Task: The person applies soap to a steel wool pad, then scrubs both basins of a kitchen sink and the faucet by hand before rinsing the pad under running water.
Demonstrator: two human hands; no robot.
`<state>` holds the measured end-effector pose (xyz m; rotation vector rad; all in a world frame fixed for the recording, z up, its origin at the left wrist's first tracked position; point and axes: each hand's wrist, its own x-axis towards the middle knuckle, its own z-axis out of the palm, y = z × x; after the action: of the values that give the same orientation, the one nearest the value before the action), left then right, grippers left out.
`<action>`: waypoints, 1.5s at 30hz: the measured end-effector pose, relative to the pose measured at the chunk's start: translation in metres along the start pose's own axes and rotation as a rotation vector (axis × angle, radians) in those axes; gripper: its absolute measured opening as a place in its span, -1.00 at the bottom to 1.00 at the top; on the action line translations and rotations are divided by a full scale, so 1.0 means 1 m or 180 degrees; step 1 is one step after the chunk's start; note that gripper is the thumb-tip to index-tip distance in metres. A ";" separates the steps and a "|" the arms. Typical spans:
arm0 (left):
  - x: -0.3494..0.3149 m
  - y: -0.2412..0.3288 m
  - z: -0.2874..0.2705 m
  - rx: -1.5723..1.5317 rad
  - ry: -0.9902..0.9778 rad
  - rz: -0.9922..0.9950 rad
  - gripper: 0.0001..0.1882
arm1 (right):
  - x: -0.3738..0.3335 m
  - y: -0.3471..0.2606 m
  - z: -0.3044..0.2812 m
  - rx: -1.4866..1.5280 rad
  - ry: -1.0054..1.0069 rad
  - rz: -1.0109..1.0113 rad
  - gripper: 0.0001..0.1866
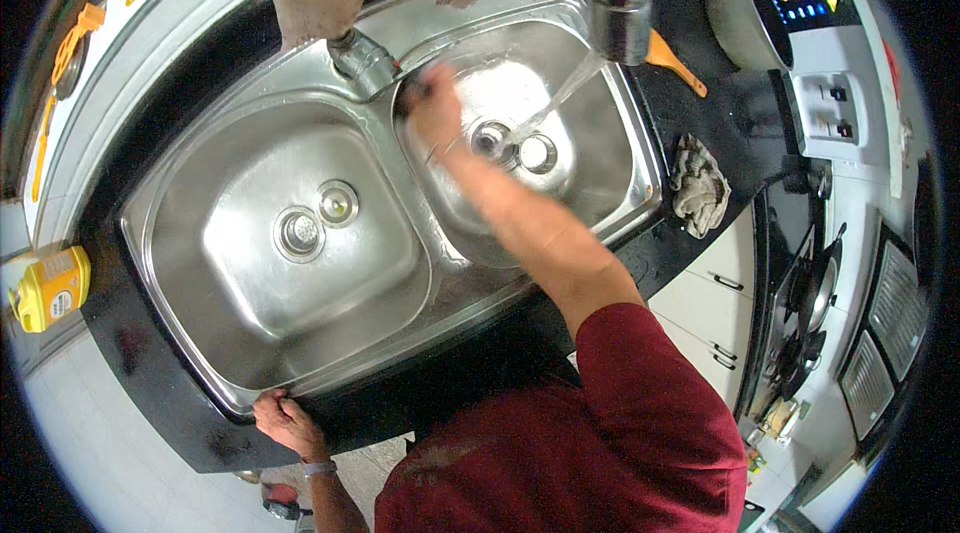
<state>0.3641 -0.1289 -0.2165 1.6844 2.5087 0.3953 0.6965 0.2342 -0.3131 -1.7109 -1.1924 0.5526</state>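
**Right basin being rinsed under running water**

The person's right hand [437, 105] is down inside the right basin [600, 183] of a double steel sink, pressed against the far-left wall near the drain [490, 138]. It is blurred; whether it grips a cloth or pad cannot be told. The faucet [615, 3] pours a stream into this basin just right of the hand. The left hand [285, 423] grasps the near edge of the table [150, 373], fingers curled over it, apparently as a brace.

Judgement: the scrubbing or rinsing step is in hand. The next move calls for sweeping across the basin floor and walls without striking the spout overhead.

Room: the left basin [200, 233] lies open. A crumpled cloth [698, 185] rests on the table just right of the sink, a yellow bottle [50, 288] far left
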 end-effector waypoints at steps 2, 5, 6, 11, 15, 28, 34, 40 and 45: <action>-0.003 -0.003 0.003 0.0071 -0.0039 -0.0035 -0.84 | -0.024 -0.007 0.002 -0.0129 -0.0174 -0.0858 -0.70; -0.001 0.002 0.000 0.0098 -0.0071 -0.0097 -0.85 | -0.007 0.001 -0.012 0.0036 -0.0454 -0.0806 -0.71; -0.003 -0.001 0.000 0.0044 -0.0008 -0.0026 -0.86 | 0.017 0.001 -0.012 0.0049 -0.0324 -0.0492 -0.71; -0.003 -0.006 0.003 0.0035 0.0042 -0.0067 -0.86 | 0.094 0.070 -0.058 -0.0145 0.0493 0.0879 -0.73; -0.006 -0.009 -0.001 0.0149 -0.0076 -0.0080 -0.85 | 0.114 0.109 -0.083 0.0419 0.1074 0.1598 -0.74; -0.003 -0.011 0.003 0.0090 -0.0078 -0.0048 -0.81 | 0.037 0.128 -0.005 0.0136 -0.1475 -0.1021 -0.67; 0.001 -0.008 -0.003 -0.0003 -0.0078 0.0011 -0.76 | 0.101 0.135 -0.114 -0.2803 -0.0966 -0.1382 -0.86; -0.001 -0.002 0.001 -0.0065 -0.0050 -0.0008 -0.77 | 0.073 0.169 -0.120 -0.3219 -0.1794 -0.1262 -0.64; -0.006 -0.004 -0.002 0.0042 -0.0146 -0.0237 -0.71 | 0.104 0.106 -0.083 -0.3071 -0.2726 -0.3235 -0.70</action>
<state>0.3627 -0.1364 -0.2158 1.5803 2.5373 0.3303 0.8543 0.2826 -0.3535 -1.2196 -3.0299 -0.0093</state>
